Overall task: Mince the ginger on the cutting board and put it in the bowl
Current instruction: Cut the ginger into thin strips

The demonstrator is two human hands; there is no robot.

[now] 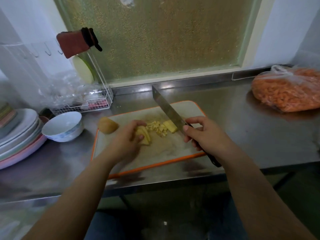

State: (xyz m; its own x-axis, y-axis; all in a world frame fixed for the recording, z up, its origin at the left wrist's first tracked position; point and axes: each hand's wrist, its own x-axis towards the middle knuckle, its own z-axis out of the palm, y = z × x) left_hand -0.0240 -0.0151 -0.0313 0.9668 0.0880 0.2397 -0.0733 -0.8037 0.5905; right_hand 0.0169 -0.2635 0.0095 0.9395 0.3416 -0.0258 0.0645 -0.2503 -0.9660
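On the steel desk (242, 122), an orange-edged cutting board (166, 149) lies at the front centre, its near corner reaching the desk edge.

Left-hand grip (128, 135): fingers curled, holding a small stack of pale yellow ginger slices (145, 135) down on the middle of the board. The fingertips are blurred, so their exact contact cannot be told.

Right-hand grip (206, 135): closed round the dark handle of a cleaver (166, 108), thumb on top near the blade's heel. The blade points away toward the wall, tip raised, and the heel is beside the ginger.

Ginger, three further lots:
- Diced pieces (158, 128) lie loose on the board just right of the held slices.
- One uncut yellow chunk (170, 126) sits against the right side of the dice, next to the blade.
- A brown-skinned piece (107, 125) rests at the board's far left corner, overlapping its edge.

Bowl (65, 135): white with a faint blue pattern, upright, on the desk left of the board and apart from it. No ginger shows in it.

Other items: a stack of plates (22, 135) touches the bowl's left side. A white wire rack (97, 104) stands behind the bowl against the wall. A clear bag of orange pieces (287, 90) lies at the desk's far right. A frosted window (155, 40) fills the wall behind.
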